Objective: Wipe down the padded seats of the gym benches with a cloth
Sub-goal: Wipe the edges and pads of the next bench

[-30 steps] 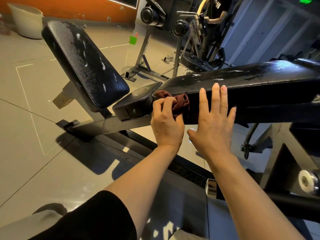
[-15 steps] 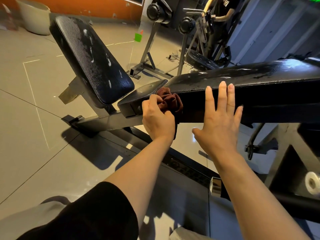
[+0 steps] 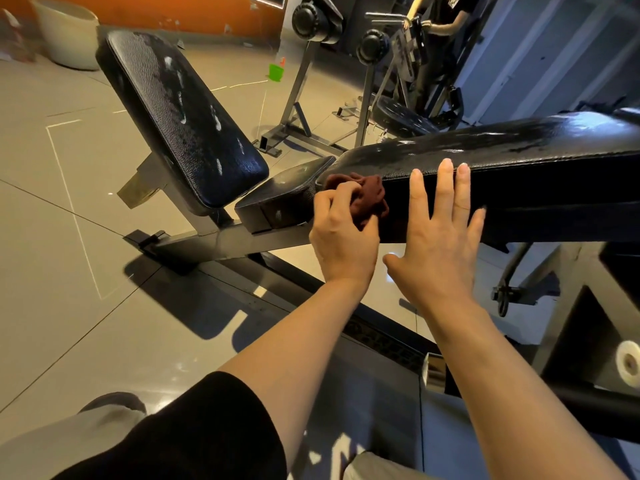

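Gym floor: left hand [image 3: 341,233] grips bunched cloth [image 3: 367,195] at bench pad [image 3: 519,161] end; pad runs rightward; right hand [image 3: 438,237] flat, fingers straight

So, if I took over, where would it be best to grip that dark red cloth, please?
Probably grip the bunched folds of the dark red cloth from the near side, as the left hand does: it lies crumpled against the bench pad edge, leaving only that side free for fingers.
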Demonstrator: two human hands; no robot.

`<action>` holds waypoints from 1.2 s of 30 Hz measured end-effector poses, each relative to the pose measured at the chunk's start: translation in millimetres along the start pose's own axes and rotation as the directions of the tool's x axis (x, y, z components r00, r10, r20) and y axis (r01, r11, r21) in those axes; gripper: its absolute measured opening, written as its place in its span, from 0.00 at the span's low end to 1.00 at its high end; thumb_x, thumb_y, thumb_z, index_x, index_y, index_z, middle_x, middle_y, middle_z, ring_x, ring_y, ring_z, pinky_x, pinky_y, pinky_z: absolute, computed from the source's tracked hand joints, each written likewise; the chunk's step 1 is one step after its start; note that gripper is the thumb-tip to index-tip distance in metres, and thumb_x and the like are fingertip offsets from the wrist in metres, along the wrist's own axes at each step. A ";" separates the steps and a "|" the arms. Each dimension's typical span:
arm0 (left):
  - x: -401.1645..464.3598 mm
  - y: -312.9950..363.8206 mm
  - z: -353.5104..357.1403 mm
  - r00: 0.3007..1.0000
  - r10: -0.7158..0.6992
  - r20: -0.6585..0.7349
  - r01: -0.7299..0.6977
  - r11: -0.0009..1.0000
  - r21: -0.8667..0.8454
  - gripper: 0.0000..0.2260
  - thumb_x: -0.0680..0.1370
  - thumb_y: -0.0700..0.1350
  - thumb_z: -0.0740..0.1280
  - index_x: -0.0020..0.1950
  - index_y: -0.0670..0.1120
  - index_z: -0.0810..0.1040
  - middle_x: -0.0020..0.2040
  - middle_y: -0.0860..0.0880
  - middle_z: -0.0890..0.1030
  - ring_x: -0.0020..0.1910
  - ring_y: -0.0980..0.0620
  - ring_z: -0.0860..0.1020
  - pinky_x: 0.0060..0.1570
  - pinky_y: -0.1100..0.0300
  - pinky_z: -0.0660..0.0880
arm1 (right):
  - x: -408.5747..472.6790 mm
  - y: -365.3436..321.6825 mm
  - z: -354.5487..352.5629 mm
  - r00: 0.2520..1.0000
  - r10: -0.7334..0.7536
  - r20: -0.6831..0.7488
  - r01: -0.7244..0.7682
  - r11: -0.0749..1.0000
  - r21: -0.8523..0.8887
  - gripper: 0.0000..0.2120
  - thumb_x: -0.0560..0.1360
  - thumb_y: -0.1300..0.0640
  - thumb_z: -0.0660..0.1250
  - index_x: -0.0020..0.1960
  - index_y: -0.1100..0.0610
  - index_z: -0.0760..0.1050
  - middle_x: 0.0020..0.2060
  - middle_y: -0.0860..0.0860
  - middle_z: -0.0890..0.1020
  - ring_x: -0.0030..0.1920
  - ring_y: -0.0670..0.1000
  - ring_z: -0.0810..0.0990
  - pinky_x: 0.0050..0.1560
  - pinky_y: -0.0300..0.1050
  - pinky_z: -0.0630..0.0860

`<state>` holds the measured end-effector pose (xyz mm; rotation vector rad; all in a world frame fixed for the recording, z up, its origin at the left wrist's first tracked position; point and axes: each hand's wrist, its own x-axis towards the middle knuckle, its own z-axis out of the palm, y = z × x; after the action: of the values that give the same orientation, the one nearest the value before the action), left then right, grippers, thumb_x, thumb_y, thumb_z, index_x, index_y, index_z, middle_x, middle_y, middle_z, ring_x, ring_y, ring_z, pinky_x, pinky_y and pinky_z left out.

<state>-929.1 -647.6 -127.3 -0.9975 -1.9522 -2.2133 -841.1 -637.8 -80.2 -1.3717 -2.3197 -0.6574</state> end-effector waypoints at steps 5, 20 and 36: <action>2.7 -4.2 -4.1 0.998 -0.041 -0.045 0.041 0.999 -0.001 0.13 0.72 0.38 0.72 0.55 0.45 0.78 0.52 0.46 0.77 0.47 0.55 0.74 0.45 0.76 0.64 | -1.0 -0.2 0.4 1.000 0.001 -0.001 -0.001 1.000 0.007 0.50 0.66 0.57 0.76 0.79 0.54 0.49 0.78 0.57 0.44 0.78 0.58 0.38 0.73 0.66 0.48; -2.0 1.8 4.9 0.996 -0.065 -0.056 0.062 0.997 -0.053 0.13 0.71 0.39 0.73 0.54 0.45 0.77 0.51 0.48 0.75 0.46 0.57 0.72 0.43 0.76 0.66 | -1.0 0.2 -0.1 1.000 -0.011 0.005 0.011 1.000 0.024 0.50 0.68 0.54 0.76 0.79 0.54 0.48 0.78 0.57 0.43 0.78 0.58 0.37 0.73 0.65 0.47; -4.8 3.6 10.8 0.996 -0.047 -0.070 0.045 0.998 -0.033 0.15 0.71 0.39 0.71 0.57 0.46 0.77 0.52 0.46 0.75 0.51 0.48 0.76 0.45 0.60 0.75 | -1.1 1.8 0.5 1.000 -0.026 0.013 0.025 0.999 0.046 0.47 0.70 0.50 0.73 0.79 0.55 0.48 0.79 0.57 0.43 0.78 0.58 0.37 0.73 0.65 0.46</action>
<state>-919.0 -640.5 -126.3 -0.8729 -1.9361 -2.2773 -839.1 -637.6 -80.8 -1.3321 -2.3519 -0.6001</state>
